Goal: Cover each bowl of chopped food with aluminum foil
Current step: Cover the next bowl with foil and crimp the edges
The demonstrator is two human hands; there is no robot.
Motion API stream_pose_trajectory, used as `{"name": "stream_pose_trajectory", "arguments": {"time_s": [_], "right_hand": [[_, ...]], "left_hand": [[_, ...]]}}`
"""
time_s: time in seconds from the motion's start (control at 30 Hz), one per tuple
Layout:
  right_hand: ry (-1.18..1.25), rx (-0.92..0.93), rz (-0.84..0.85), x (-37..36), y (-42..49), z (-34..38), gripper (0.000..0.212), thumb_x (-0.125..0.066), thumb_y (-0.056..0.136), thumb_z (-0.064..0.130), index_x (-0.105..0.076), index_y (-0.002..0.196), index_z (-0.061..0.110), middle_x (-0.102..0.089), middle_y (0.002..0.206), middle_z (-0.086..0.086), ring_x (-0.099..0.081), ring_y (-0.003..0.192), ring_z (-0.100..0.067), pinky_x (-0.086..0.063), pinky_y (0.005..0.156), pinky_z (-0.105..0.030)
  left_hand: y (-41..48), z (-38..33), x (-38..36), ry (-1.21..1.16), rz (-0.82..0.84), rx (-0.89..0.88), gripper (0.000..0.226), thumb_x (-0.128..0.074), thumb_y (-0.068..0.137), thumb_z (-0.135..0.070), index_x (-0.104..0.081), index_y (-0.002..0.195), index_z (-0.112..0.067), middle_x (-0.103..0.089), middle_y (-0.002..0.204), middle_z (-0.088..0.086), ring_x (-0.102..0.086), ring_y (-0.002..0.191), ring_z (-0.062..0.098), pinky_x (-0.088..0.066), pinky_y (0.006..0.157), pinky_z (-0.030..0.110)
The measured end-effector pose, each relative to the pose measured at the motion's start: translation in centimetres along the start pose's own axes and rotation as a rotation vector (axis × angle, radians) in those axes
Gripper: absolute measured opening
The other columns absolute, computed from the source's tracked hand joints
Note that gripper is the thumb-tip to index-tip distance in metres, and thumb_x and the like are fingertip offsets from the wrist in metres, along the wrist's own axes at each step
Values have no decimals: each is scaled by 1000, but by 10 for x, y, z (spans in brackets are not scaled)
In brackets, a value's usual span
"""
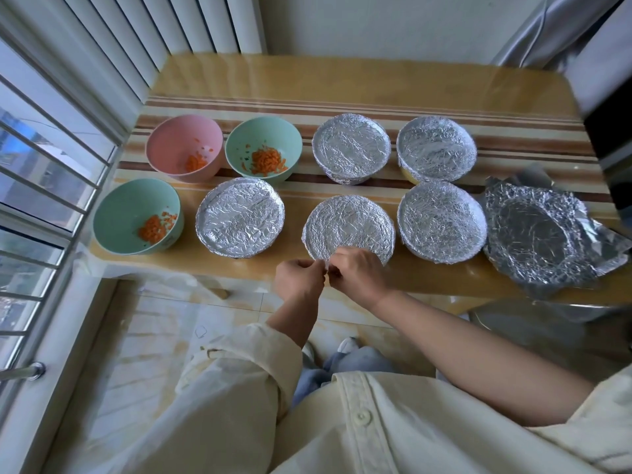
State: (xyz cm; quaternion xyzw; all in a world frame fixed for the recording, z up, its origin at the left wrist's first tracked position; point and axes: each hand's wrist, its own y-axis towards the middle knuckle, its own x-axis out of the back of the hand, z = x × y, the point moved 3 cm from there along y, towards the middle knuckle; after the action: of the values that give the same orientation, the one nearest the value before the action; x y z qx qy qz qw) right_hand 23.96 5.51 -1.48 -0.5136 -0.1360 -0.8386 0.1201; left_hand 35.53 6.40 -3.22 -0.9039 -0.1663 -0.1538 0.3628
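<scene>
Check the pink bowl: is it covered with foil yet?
No, the pink bowl is uncovered, with orange chopped food showing inside it.

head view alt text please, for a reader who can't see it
A person's left hand and right hand pinch the near edge of a foil-covered bowl on a striped table. Four other covered bowls surround it. A pink bowl and two green bowls of chopped orange food sit uncovered at left, crumpled foil sheets at right.

Bowls point(351, 147) fill table point(342, 80) middle — far strip free, foil pile point(537, 234) right.
</scene>
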Motion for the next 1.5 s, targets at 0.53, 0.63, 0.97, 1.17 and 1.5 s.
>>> {"name": "stream_pose_trajectory", "arguments": {"time_s": [0.53, 0.63, 0.97, 1.17, 1.5], "right_hand": [[-4, 40, 37, 3, -17, -19, 27, -85, 65, 15, -59, 71, 16, -57, 74, 1, -56, 71, -20, -48, 56, -32], [-23, 55, 27, 3, -12, -13, 24, -80, 64, 3, -59, 63, 12, -56, 66, 0, -54, 64, -19, -40, 53, -25], [7, 68, 27, 3, -7, -9, 23, -79, 59, 0, -58, 60, 9, -54, 62, -5, -56, 60, -26, -40, 48, -27], [33, 41, 19, 2, -4, -9, 19, -76, 60, -2, -60, 62, 8, -55, 62, -7, -57, 60, -29, -44, 46, -31], [34, 0, 3, 2, -2, -6, 20, -78, 57, -2, -63, 61, 11, -56, 61, -5, -57, 58, -27, -36, 47, -24]], "left_hand": [[20, -16, 10, 190, -39, -106, 17, -70, 71, -21, -73, 59, -9, -70, 61, 10, -63, 58, 22, -45, 57, 24], [19, -14, 10, 162, -51, -117, 21, -72, 73, -24, -71, 55, -14, -69, 57, 5, -65, 59, 22, -49, 59, 26], [-7, -2, -3, 73, -31, -78, 24, -68, 74, -26, -71, 54, -13, -67, 53, 5, -70, 62, 28, -59, 67, 40], [0, -1, 0, 35, -12, -54, 24, -73, 71, -33, -71, 58, -14, -69, 57, 4, -71, 64, 28, -61, 68, 40], [-2, -5, -2, 103, 0, -43, 18, -69, 74, -21, -71, 61, -8, -63, 55, 6, -54, 53, 22, -40, 55, 24]]}}
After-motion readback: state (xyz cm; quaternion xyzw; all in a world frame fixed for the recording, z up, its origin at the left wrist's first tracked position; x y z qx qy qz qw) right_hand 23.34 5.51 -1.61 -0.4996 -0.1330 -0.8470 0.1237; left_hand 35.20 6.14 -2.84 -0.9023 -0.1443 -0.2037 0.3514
